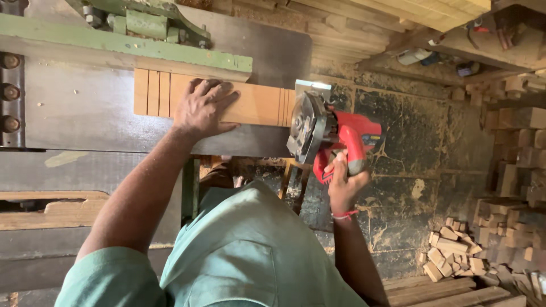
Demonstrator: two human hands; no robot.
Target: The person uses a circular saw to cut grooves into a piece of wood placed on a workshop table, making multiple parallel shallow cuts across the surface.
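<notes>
The flat rectangular pale wooden board (250, 104) lies on the grey metal machine table (79, 113), against its green fence (114, 51). The left hand (203, 108) presses flat and open on the board's middle. The right hand (344, 183) is clenched around the red handheld circular saw (330, 133) at the board's right end. Best to keep the left hand well away from the blade, the board tight to the fence, and the saw square.

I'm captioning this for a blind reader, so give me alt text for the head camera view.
Seen from above, a person's left hand presses a grooved wooden board flat on a grey machine table, while the right hand grips a red handheld circular saw at the board's right end. Wood offcuts lie on the floor.
</notes>
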